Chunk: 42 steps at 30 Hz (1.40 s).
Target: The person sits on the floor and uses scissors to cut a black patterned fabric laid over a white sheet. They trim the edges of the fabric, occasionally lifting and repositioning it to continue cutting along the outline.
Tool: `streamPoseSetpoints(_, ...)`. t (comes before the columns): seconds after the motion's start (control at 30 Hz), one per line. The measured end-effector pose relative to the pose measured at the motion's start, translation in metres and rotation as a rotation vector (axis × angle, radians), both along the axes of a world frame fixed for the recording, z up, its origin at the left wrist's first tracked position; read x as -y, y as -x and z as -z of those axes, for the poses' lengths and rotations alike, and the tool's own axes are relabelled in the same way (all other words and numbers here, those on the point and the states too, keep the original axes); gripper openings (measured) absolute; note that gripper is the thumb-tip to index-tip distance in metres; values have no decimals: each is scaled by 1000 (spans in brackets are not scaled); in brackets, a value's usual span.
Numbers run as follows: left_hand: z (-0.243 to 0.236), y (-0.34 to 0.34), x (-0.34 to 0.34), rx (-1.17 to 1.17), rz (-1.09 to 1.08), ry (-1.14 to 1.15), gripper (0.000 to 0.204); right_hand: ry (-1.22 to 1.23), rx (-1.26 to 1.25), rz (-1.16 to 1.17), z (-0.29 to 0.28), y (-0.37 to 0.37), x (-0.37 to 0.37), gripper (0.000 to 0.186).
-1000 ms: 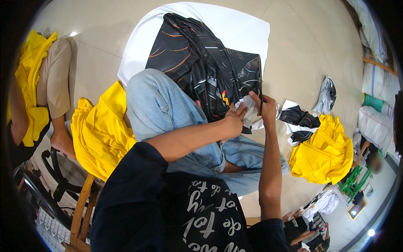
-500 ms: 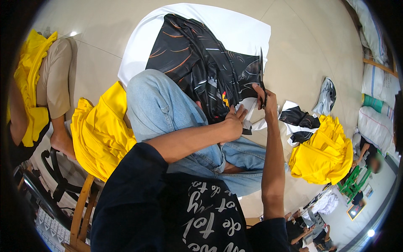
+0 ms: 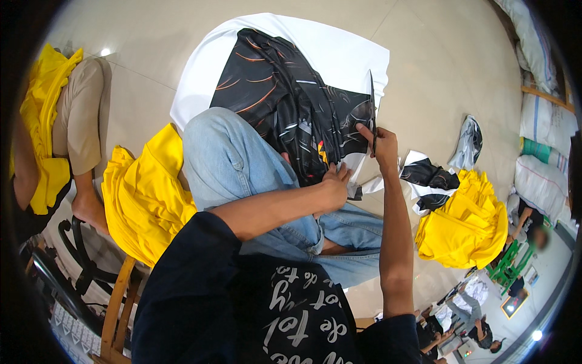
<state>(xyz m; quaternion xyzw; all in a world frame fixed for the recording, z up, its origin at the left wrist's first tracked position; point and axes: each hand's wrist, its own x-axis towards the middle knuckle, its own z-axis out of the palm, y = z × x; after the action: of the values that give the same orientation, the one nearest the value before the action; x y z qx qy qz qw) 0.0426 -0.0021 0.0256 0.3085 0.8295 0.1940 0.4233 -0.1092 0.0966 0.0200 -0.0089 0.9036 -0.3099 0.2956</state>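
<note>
Across my bent knee and the floor lies a black printed fabric with orange and white streaks and a wide white border. My right hand is closed on a pair of black scissors; their blades point away from me along the fabric's right side, where black meets white. Lower and to the left, my left hand pinches the near edge of the fabric, beside a loose white strip. The tips of its fingers are partly hidden in the folds.
Yellow fabric heaps lie left and right of me. Black and white scraps and a grey piece rest on the floor at right. A seated person's leg is at far left. White sacks line the right.
The scissors have moved slightly left and upright along the fabric's right side. The white border's right edge now looks wavier. My left hand still grips the near edge.
</note>
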Motion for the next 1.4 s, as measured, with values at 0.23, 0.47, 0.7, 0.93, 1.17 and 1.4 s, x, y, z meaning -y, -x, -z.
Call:
streamPoseSetpoints(0.23, 13, -4, -7, 1, -5, -7, 113, 145, 169, 126, 1, 14, 12, 56)
streamPoseSetpoints(0.47, 17, -6, -11, 9, -6, 6, 114, 88, 178, 36, -8, 19, 21, 52)
streamPoseSetpoints(0.7, 0, 7, 1, 60, 49, -25, 111, 206, 246, 104, -16, 24, 28, 53)
streamPoseSetpoints(0.93, 20, 25, 8, -57, -404, -262, 67, 178, 180, 102, -12, -22, -32, 47)
streamPoseSetpoints(1.17, 8, 19, 17, -372, -474, -41, 54, 459, 422, 408, -43, -93, -84, 51)
streamPoseSetpoints(1.4, 0, 31, 21, 53, -307, -139, 53, 389, 342, 470, -52, -139, -115, 54)
